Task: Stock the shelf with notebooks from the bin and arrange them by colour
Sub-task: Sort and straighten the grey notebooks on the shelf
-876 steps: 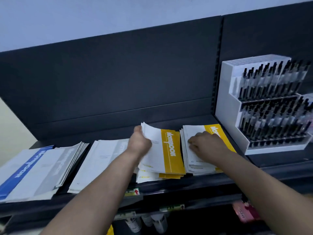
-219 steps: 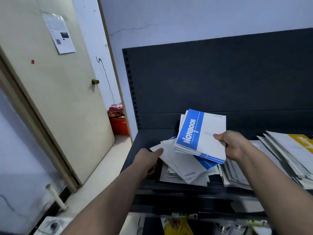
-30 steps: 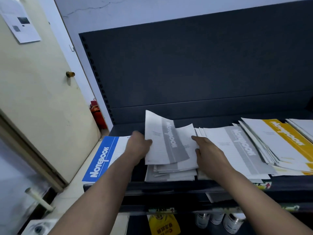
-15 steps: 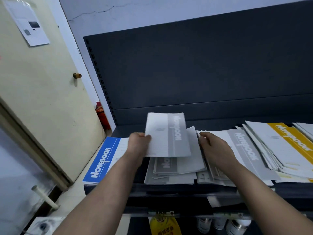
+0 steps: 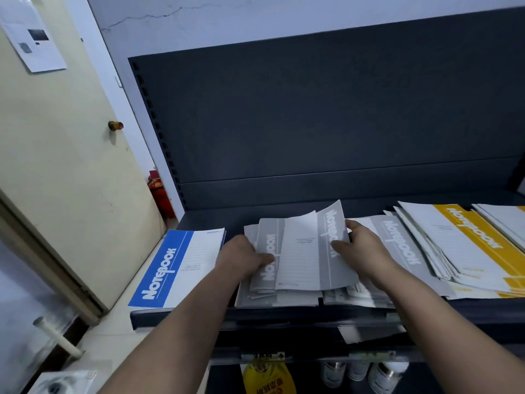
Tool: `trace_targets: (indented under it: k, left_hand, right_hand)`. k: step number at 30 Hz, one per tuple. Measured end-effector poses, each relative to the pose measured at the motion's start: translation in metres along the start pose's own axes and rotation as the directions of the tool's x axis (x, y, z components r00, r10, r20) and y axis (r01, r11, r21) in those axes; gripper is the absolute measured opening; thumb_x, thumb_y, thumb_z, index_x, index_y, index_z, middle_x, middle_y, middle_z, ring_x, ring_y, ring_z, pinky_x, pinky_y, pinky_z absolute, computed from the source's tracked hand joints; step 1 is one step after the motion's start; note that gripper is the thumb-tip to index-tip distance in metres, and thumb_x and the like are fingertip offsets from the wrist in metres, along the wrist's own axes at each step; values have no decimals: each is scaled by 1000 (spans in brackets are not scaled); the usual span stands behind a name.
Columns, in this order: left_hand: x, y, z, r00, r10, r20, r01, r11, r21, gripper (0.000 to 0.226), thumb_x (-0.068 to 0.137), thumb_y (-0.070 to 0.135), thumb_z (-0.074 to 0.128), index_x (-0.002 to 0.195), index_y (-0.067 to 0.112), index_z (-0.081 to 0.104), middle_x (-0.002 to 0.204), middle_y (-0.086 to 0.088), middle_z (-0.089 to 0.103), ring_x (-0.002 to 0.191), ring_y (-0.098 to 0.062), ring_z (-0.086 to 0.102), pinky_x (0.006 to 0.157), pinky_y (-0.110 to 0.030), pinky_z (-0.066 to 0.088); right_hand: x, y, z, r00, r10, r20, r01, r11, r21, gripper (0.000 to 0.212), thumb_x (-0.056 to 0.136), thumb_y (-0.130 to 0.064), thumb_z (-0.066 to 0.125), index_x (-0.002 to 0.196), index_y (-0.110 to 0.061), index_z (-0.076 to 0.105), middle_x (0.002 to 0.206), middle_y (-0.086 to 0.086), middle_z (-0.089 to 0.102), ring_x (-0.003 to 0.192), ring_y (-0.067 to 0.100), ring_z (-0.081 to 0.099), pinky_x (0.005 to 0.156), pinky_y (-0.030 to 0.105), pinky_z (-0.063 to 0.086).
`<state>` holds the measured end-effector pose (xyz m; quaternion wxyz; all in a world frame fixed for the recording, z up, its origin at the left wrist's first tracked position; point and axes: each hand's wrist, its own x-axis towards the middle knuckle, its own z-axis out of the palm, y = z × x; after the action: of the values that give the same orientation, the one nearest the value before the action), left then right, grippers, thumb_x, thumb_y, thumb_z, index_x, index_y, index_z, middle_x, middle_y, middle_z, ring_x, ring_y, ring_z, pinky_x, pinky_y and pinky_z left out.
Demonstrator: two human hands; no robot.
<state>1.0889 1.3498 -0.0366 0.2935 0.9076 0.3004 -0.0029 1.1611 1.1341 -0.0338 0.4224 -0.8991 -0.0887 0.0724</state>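
My right hand (image 5: 366, 251) pinched the thin, floppy-looking grey notebook (image 5: 301, 251) by its right edge; my left hand (image 5: 241, 257) gripped the pile (image 5: 264, 280).

This looks like a small stationery shop. A dark grey metal display shelf (image 5: 326, 123) with a slotted upright (image 5: 153, 123) carries flat stacks of identical blue-banded notebooks (image 5: 181, 268), grey-banded notebooks (image 5: 403, 248) and yellow-banded notebooks (image 5: 471, 234). Small label tags (image 5: 264, 356) are clipped along its front edge, and white bottles (image 5: 383, 373) are stocked below.
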Motion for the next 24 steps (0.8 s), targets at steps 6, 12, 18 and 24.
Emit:
trace_targets:
  k: [6, 12, 18, 24]
  left_hand:
    - [1, -4, -11, 1000, -22, 6, 22, 1000, -21, 28, 78, 30, 76, 82, 8, 59, 83, -6, 66, 78, -20, 59, 65, -26, 43]
    - [-7, 1, -17, 998, -14, 66, 50, 799, -600, 7, 97, 13, 53, 92, 8, 52, 90, -8, 63, 76, -18, 59, 66, -29, 50]
    - [-6, 1, -9, 999, -35, -14, 16, 725, -688, 7, 97, 10, 50, 103, 11, 53, 95, -8, 68, 77, -19, 66, 70, -36, 58]
    - [13, -14, -21, 975, -24, -220, -65, 919, -388, 8, 94, 13, 51, 95, 20, 54, 96, -1, 65, 90, -23, 63, 82, -38, 53]
  right_hand:
    - [-1, -11, 13, 999, -32, -7, 31, 989, -144, 39, 86, -28, 59, 123, -26, 50, 108, 0, 66, 100, 26, 61, 79, 35, 49]
    - [4, -22, 23, 996, -30, -83, 41, 990, 135, 18, 91, -24, 57, 104, -13, 51, 97, 5, 61, 85, 24, 58, 73, 35, 45]
    - [7, -21, 24, 986, -14, -165, 50, 976, 213, 11, 92, -14, 50, 98, -12, 41, 81, 0, 49, 74, 21, 50, 69, 35, 44]
    - [14, -14, 9, 959, 51, -280, 39, 951, 307, 16, 91, -7, 46, 102, -11, 35, 78, 1, 47, 67, 19, 48, 59, 30, 41]
